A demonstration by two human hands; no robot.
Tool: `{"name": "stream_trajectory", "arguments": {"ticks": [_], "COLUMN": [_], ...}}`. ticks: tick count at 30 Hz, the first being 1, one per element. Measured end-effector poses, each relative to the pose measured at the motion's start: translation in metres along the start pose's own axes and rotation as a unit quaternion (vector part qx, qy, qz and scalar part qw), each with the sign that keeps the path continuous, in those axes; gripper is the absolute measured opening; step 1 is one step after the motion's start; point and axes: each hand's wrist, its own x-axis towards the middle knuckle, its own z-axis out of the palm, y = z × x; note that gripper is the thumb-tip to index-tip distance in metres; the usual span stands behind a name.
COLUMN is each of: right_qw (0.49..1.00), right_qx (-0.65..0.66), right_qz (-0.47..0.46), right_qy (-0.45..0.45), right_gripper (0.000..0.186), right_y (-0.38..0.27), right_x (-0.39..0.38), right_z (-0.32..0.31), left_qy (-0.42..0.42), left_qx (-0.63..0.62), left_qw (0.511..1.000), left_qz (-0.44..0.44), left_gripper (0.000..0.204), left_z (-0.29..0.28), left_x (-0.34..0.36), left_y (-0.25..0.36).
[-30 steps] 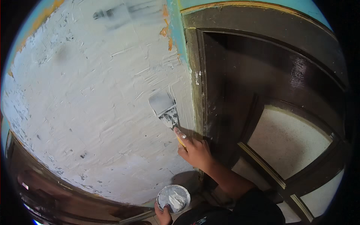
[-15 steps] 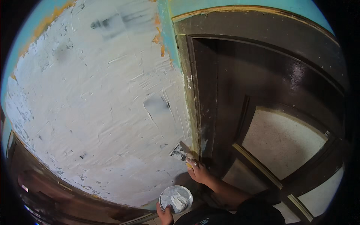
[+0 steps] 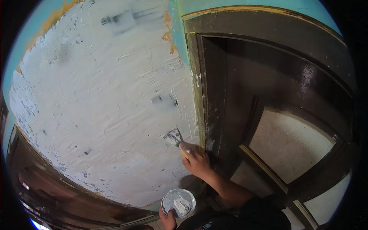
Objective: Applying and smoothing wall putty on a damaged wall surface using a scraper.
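Observation:
My right hand point(image 3: 195, 161) is closed round the yellow handle of a putty knife point(image 3: 173, 137), its wide blade smeared with white filler and lying against the wall. Spread over most of that wall point(image 3: 103, 96) is a rough whitish skim coat with ridges. A grey patch point(image 3: 165, 100) shows just above the blade. Low in front of me, my left hand point(image 3: 167, 219) grips a round tub point(image 3: 178, 203) by its rim, thumb over the inside. A lump of white filler point(image 3: 182, 205) sits in the tub.
To the right, a dark brown door frame point(image 3: 198, 88) borders the coated wall, with a panelled dark door point(image 3: 264, 76) inside it. Turquoise paint point(image 3: 245, 3) shows along the top. At the lower left stands dark reddish-brown woodwork point(image 3: 46, 184).
The putty knife and my right hand have moved up and left along the wall, away from the door frame. My left hand holds the tub nearly where it was.

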Motion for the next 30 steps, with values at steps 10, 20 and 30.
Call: {"name": "stream_trajectory", "arguments": {"ticks": [10,20,30], "right_qw": [0.993,0.998,0.969], "right_qx": [0.118,0.018,0.048], "right_qz": [-0.025,0.036,0.148], "right_qy": [0.008,-0.049,-0.191], "right_gripper": [0.046,0.057,0.060], "right_y": [0.002,-0.010,0.017], "right_x": [0.043,0.092,-0.006], "right_z": [-0.037,-0.057,-0.018], "left_qy": [-0.018,-0.013,-0.030], "left_qx": [0.029,-0.010,-0.069], "left_qw": [0.999,0.998,0.997], "left_qz": [-0.031,-0.053,0.003], "left_gripper": [0.044,0.048,0.041], "left_z": [-0.003,0.002,0.010], "left_x": [0.007,-0.004,0.016], "left_y": [-0.016,0.000,-0.022]}}
